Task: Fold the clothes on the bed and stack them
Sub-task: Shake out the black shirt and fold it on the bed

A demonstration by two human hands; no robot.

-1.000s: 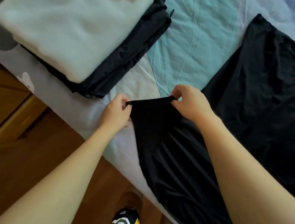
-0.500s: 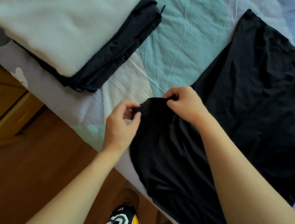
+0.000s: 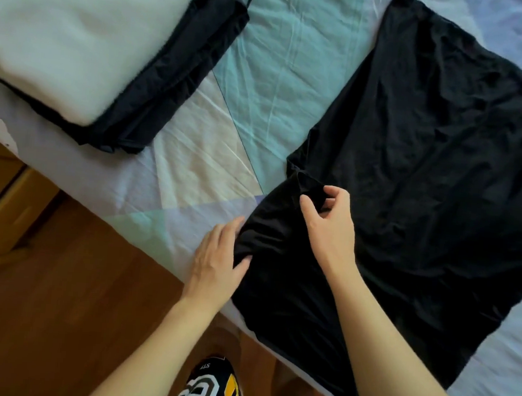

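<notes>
While the black garment (image 3: 426, 186) lay spread flat across the right part of the bed (image 3: 280, 58), its lower end hung over the near edge. My left hand (image 3: 217, 263) lay with straight fingers on the garment's left border right at that edge, holding nothing. My right hand (image 3: 329, 222) hovered just over a bunched bit of the fabric with thumb and fingers loosely apart, gripping nothing. Toward the far left corner sat the stack: a white folded piece (image 3: 72, 36) on top of a dark folded one (image 3: 182, 76).
</notes>
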